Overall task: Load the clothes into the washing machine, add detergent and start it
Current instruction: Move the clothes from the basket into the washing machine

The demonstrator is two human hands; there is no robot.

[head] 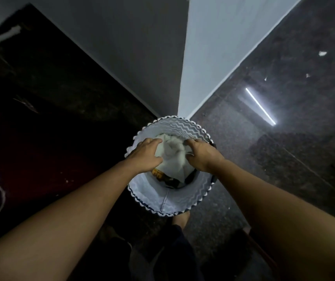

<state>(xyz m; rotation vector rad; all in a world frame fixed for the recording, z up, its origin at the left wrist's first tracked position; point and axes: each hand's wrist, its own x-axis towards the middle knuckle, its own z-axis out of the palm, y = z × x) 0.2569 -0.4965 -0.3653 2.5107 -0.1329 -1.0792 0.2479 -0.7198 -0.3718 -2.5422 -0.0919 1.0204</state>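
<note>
Here, both hands curl around the white garment [172,157] atop the laundry basket [185,199], left hand [145,154] and right hand [202,156] gripping opposite sides; gathering its loose edges before lifting should prevent snagging the darker clothes [170,179] beneath.

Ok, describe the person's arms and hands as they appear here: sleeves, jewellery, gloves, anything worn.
Both forearms are bare up to the frame edge, with no sleeves visible. The left hand and right hand wear no gloves, and no watch, bracelet or ring shows on the wrists or visible fingers. No markings stand out in the dim light.
</note>
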